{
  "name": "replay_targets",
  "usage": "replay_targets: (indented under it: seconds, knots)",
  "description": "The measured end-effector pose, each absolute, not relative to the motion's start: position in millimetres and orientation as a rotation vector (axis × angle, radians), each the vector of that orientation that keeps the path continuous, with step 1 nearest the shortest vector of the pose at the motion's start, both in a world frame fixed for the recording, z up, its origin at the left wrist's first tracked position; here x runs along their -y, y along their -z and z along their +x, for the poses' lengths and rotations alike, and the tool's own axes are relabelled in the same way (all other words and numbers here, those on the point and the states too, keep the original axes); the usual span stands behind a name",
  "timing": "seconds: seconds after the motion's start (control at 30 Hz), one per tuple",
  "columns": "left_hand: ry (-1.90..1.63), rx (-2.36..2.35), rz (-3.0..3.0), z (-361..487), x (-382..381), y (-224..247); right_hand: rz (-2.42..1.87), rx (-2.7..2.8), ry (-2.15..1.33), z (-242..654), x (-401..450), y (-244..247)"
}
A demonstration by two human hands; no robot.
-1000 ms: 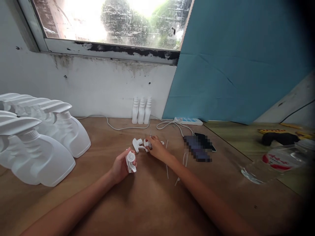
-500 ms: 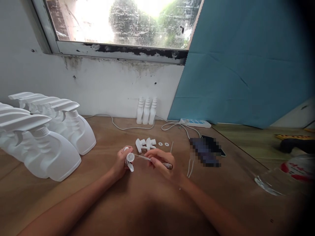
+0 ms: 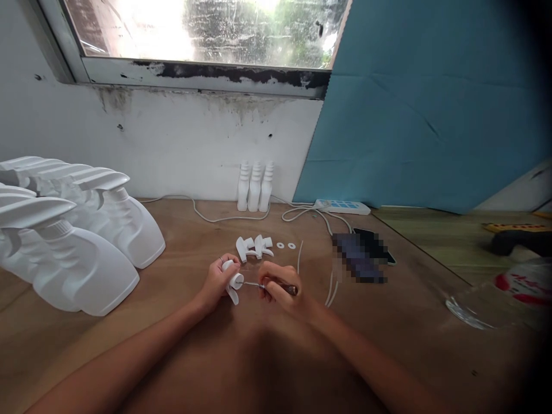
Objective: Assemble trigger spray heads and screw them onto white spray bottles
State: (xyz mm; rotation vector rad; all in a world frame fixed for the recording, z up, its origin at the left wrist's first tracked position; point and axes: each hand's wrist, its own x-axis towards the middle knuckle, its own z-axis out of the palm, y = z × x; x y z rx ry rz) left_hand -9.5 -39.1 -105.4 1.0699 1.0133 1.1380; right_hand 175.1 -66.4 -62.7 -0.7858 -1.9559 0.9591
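Note:
My left hand (image 3: 219, 280) is closed round a white trigger sprayer head (image 3: 235, 282), its round collar turned to the right and its trigger hanging down. My right hand (image 3: 280, 286) grips a screwdriver (image 3: 291, 290) by its brown handle. The thin metal shaft points left, and its tip is at the opening of the collar. Just beyond my hands, two more white trigger sprayer heads (image 3: 262, 246) lie on the wooden table. To their right are two small white washers (image 3: 291, 246) and a thin pale tube (image 3: 300, 256).
White spray bottles (image 3: 99, 270) with heads on stand in rows at the left. Three bottles (image 3: 254, 188) stand by the wall. A power strip (image 3: 342, 206), a cable (image 3: 215, 220), a phone (image 3: 375, 246), partly blurred, and a clear container with a red label (image 3: 521, 290) are further right.
The screwdriver tip has come from just right of the collar to its opening. My left hand has turned the sprayer head a little toward the right. The whole view has shifted slightly.

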Motion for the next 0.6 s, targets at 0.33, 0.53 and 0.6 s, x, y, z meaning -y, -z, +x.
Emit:
replay_targets:
  seconds: [0.33,0.53,0.6]
  knots:
    - [-1.093,-0.985,1.049,-10,39,105,-0.488,2.26,-0.549,178,62,76]
    - [-1.118,-0.953,0.957,-14,35,103,-0.514,2.034,-0.777,172,64,89]
    - [-1.107,-0.929,0.936,-15,34,103,-0.563,1.89,-0.968,170,65,90]
